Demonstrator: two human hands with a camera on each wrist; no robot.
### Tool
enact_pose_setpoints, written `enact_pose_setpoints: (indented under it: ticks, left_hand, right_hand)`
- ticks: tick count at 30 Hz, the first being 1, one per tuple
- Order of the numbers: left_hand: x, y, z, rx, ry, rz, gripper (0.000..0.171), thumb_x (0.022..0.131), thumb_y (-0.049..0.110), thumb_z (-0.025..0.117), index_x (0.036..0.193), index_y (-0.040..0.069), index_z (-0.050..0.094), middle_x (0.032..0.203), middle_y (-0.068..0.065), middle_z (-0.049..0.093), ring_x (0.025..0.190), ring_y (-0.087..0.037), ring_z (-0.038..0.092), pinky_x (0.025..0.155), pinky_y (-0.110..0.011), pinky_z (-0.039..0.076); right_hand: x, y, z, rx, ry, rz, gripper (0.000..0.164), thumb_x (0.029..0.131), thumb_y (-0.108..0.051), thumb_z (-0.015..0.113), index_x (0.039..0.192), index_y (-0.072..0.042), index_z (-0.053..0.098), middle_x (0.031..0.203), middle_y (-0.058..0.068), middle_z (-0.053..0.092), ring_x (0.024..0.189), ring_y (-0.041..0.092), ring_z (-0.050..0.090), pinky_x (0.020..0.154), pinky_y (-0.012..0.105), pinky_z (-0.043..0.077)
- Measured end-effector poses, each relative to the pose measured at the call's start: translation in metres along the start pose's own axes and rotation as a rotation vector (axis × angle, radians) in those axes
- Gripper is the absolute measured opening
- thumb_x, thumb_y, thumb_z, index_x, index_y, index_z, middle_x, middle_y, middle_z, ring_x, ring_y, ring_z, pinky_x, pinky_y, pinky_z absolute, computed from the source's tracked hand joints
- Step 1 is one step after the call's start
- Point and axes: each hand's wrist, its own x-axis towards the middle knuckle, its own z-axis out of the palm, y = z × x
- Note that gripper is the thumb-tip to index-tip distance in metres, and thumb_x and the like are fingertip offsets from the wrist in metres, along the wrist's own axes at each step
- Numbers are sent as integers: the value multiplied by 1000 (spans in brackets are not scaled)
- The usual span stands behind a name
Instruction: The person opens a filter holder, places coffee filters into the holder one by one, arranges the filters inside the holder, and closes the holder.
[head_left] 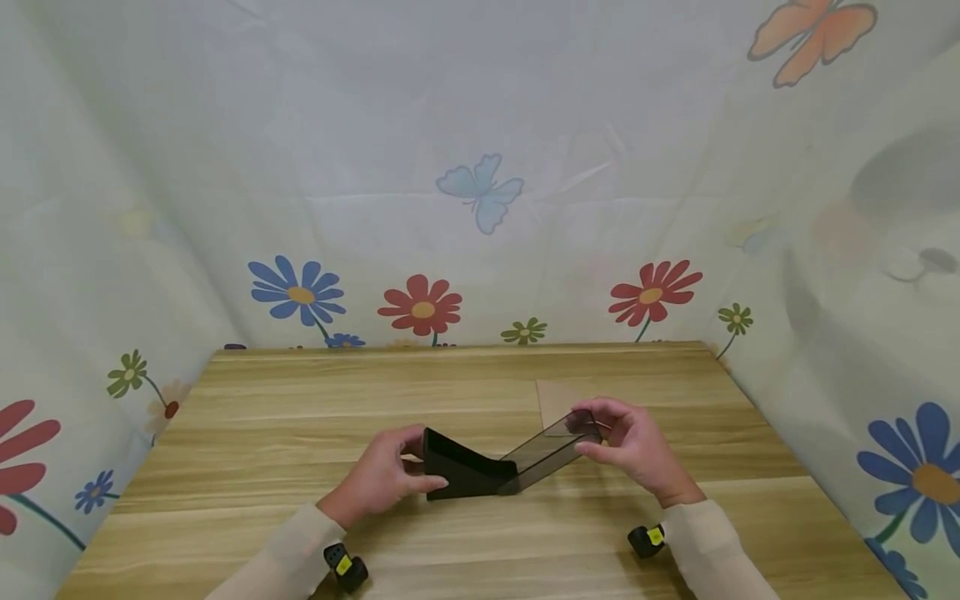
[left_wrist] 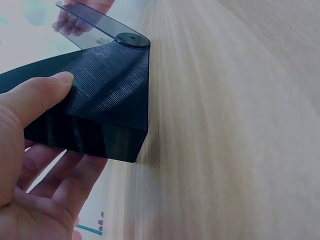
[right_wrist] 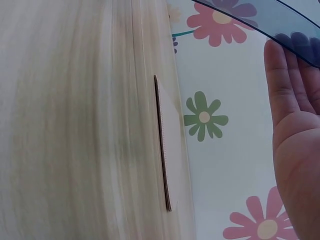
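A black box (head_left: 461, 471) with slanted sides stands on the table, its ribbed side showing in the left wrist view. A smoky see-through cover (head_left: 543, 450) is joined to its right end by a round pivot (left_wrist: 132, 38) and swung open, slanting up to the right. My left hand (head_left: 386, 471) grips the tall end of the box, thumb on the near side and fingers on the far side. At the raised end of the cover, my right hand (head_left: 630, 442) pinches it between thumb and fingers. Some right fingertips show through the cover in the right wrist view.
Behind the cover, a flat pale card-like piece (head_left: 553, 404) lies on the wood-grain table (head_left: 337, 392); its brown edge shows in the right wrist view. A flower-printed cloth (head_left: 480, 267) surrounds the table's back and sides. Black devices with yellow marks sit at both wrists.
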Motion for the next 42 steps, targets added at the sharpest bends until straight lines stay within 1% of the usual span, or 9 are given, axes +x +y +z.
enact_pose_setpoints:
  ticks: [8, 11, 14, 18, 24, 29, 32, 36, 42]
  left_hand:
    - [-2, -1, 1, 11, 2, -5, 30, 83, 36, 87, 105, 27, 68, 99, 8, 71, 94, -11, 68, 88, -31, 60]
    - [-2, -1, 1, 9, 5, -10, 31, 82, 36, 87, 106, 28, 68, 100, 8, 71, 94, -11, 68, 88, -31, 59]
    - [-1, -1, 1, 9, 3, -14, 32, 82, 36, 87, 107, 28, 68, 100, 8, 71, 94, -12, 68, 89, -32, 60]
    - [0, -2, 1, 12, 1, -13, 32, 82, 36, 87, 106, 28, 68, 99, 8, 71, 94, -12, 68, 89, -32, 60]
    - [0, -2, 0, 22, 4, -12, 31, 82, 36, 87, 105, 28, 68, 99, 8, 71, 94, -12, 68, 89, -31, 59]
    - [0, -1, 0, 24, 1, -13, 32, 82, 36, 87, 106, 29, 68, 100, 8, 71, 94, -12, 68, 89, -32, 59]
    - [0, -1, 0, 20, -1, -12, 32, 82, 36, 87, 106, 28, 68, 100, 9, 71, 94, -12, 68, 89, -32, 59]
    - [0, 1, 0, 6, -2, -9, 32, 82, 35, 87, 106, 28, 68, 100, 8, 71, 94, -12, 68, 89, -32, 59]
    - [0, 3, 0, -3, -1, -10, 31, 82, 35, 87, 105, 28, 68, 100, 9, 71, 93, -12, 68, 89, -31, 59]
  right_hand:
    - [0, 0, 1, -8, -7, 11, 47, 86, 4, 77, 130, 4, 60, 121, 24, 68, 110, 21, 71, 88, 28, 59]
    - [1, -1, 0, 2, -11, 18, 48, 88, 6, 75, 132, 6, 58, 125, 18, 68, 113, 22, 70, 91, 28, 58]
    - [2, -1, -4, 24, -25, -9, 43, 93, 9, 65, 134, 7, 55, 128, 8, 68, 115, 22, 69, 95, 29, 57]
    - [6, -3, -10, -6, 9, -13, 31, 102, 3, 51, 132, 4, 58, 126, 8, 69, 112, 17, 70, 97, 28, 55]
    - [18, -10, -14, -152, 107, 104, 30, 106, -18, 58, 130, -1, 63, 124, -2, 69, 110, 11, 68, 97, 19, 52]
    - [30, -9, -20, -261, 123, 156, 29, 101, -26, 66, 125, -9, 67, 126, 5, 68, 114, 10, 65, 97, 15, 49]
    - [38, -6, -24, -349, 114, 181, 28, 99, -31, 69, 122, -15, 69, 125, 10, 69, 110, 16, 68, 92, 18, 52]
    - [48, 1, -29, -470, 69, 198, 33, 97, -35, 72, 122, -13, 70, 121, 12, 72, 104, 22, 70, 85, 23, 56]
    - [63, 11, -33, -625, -4, 252, 39, 96, -37, 73, 123, -9, 71, 117, 7, 74, 105, 21, 71, 91, 36, 58]
